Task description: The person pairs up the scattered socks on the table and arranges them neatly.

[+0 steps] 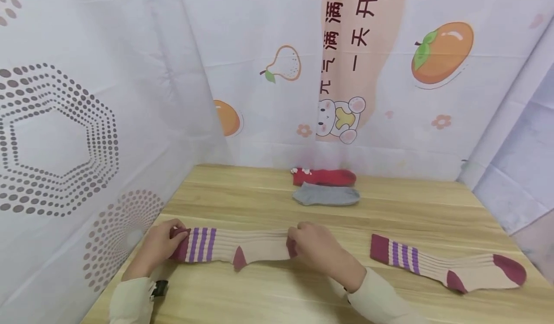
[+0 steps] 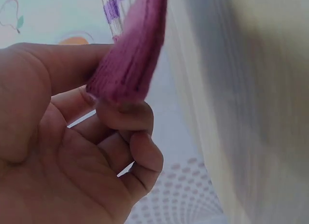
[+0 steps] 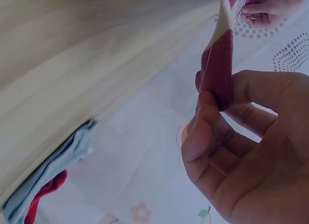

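Nearer me than the grey sock (image 1: 326,195) and to its left, a striped sock (image 1: 264,247) spans my grip: my left hand (image 1: 159,244) pinches the cuff (image 2: 128,64), my right hand (image 1: 318,249) the toe (image 3: 217,69), probably to keep it straight.

Between the left hand (image 1: 157,245) and the right hand (image 1: 319,248), one sock (image 1: 261,247) is held. On the worktop (image 1: 233,196), a second sock (image 1: 433,267) is laid right of the right hand; beyond that hand, a third sock (image 1: 326,195) is set before a fourth sock (image 1: 329,177).
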`<act>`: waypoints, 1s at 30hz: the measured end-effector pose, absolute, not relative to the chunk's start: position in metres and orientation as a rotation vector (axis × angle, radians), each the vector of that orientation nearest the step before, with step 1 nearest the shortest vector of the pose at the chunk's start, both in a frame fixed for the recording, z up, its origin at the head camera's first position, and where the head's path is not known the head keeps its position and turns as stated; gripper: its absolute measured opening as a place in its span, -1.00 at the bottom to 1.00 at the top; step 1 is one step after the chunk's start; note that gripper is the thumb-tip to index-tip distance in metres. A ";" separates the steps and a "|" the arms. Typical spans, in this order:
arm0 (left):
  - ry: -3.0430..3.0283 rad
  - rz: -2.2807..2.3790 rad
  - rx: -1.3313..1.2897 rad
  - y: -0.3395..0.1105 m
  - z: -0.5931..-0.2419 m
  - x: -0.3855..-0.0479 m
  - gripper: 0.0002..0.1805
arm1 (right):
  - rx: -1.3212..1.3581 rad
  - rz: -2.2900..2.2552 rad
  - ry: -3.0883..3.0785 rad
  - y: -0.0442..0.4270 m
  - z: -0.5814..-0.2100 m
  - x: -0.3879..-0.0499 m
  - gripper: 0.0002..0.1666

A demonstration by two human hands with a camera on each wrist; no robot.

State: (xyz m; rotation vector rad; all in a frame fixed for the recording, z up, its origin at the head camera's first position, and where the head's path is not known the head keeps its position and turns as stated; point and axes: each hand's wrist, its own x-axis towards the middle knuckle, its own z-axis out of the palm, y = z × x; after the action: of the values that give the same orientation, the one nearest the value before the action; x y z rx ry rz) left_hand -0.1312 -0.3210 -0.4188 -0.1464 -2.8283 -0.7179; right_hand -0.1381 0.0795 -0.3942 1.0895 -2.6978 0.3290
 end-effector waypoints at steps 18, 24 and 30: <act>-2.895 -0.754 -0.490 -0.276 -0.393 -0.141 -0.87 | 0.948 0.330 -2.743 0.153 -0.380 -0.119 -0.77; -3.026 -0.876 -0.770 -0.259 -0.382 -0.150 -0.86 | 0.939 0.420 -2.762 0.180 -0.375 -0.118 -0.78; -3.094 -0.885 -0.945 -0.241 -0.370 -0.158 -0.86 | 0.993 0.526 -2.757 0.205 -0.371 -0.112 -0.71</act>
State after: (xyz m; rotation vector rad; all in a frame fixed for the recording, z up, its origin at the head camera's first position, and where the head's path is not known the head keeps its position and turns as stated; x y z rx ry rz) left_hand -0.1580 -0.2407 -0.3701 -0.9452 -3.0936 -0.8850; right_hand -0.1117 0.2051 -0.3709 0.9934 -2.7574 0.5259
